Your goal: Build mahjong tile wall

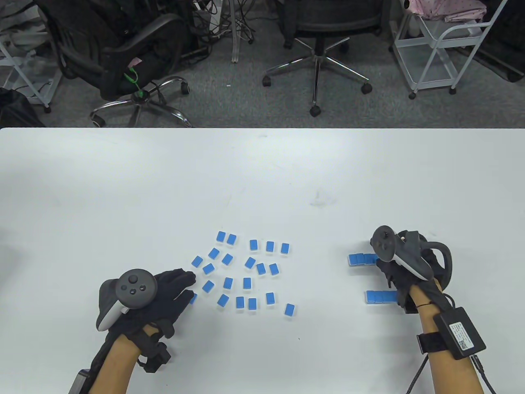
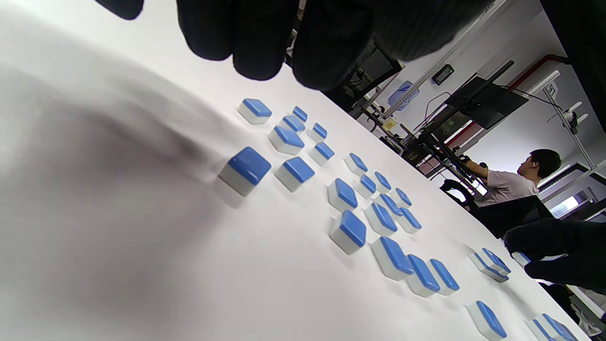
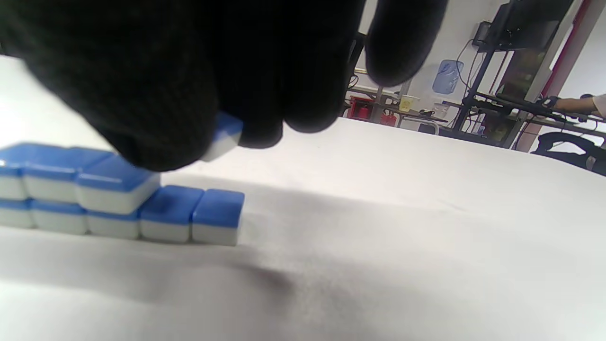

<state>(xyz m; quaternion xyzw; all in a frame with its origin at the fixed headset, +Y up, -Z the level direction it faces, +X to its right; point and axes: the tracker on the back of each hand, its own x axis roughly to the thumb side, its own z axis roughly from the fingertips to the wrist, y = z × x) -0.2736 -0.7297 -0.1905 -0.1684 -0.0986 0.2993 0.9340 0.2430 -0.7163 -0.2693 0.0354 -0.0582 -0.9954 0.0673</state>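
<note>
Several loose blue-backed mahjong tiles point(image 1: 247, 283) lie face down in the near middle of the white table point(image 1: 262, 172). My left hand point(image 1: 186, 287) rests at their left edge with straight fingers, partly covering one tile point(image 1: 192, 299) and holding nothing. In the left wrist view its fingertips point(image 2: 265, 47) hang above the nearest tile point(image 2: 246, 170). My right hand point(image 1: 389, 275) hovers between two short tile rows point(image 1: 361, 259) point(image 1: 379, 296). In the right wrist view it pinches one tile point(image 3: 226, 135) just above a two-layer wall point(image 3: 113, 189).
Office chairs point(image 1: 316, 49) and a white cart point(image 1: 443, 45) stand on the floor beyond the table's far edge. A person point(image 2: 516, 180) sits at another desk in the left wrist view's background. Bare tabletop lies between the loose tiles and the rows.
</note>
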